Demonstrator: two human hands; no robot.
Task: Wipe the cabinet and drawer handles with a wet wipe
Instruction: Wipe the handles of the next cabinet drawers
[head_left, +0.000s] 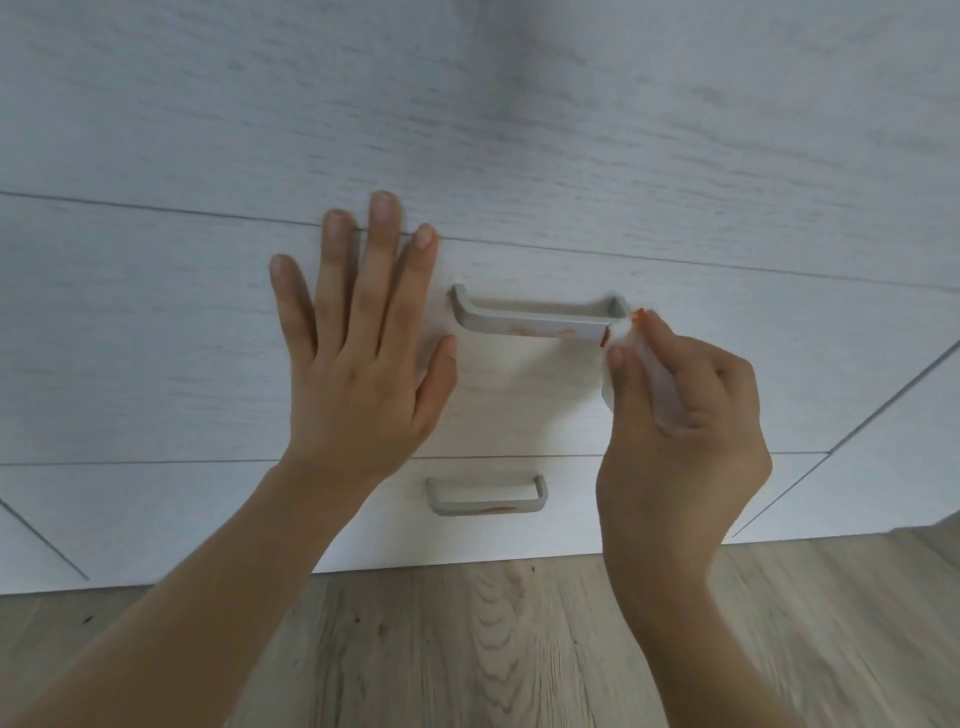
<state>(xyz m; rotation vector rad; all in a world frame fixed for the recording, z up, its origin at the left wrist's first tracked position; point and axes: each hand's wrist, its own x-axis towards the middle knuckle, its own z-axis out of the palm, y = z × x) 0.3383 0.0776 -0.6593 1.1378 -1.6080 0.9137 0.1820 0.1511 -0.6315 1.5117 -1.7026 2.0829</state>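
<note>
A white drawer front (156, 338) carries a grey bar handle (535, 317) with orange smears along its front face. My right hand (680, 431) pinches a white wet wipe (623, 332) against the handle's right end; the wipe shows an orange stain near its tip. My left hand (358, 338) lies flat on the drawer front just left of the handle, fingers spread, holding nothing. Below it, a second drawer has its own grey handle (485, 496), also marked with an orange smear on its lower bar.
White wood-grain cabinet fronts fill the view, with a panel (467, 104) above the drawers and angled door fronts (893, 457) at the right. A light wooden floor (467, 649) runs along the bottom.
</note>
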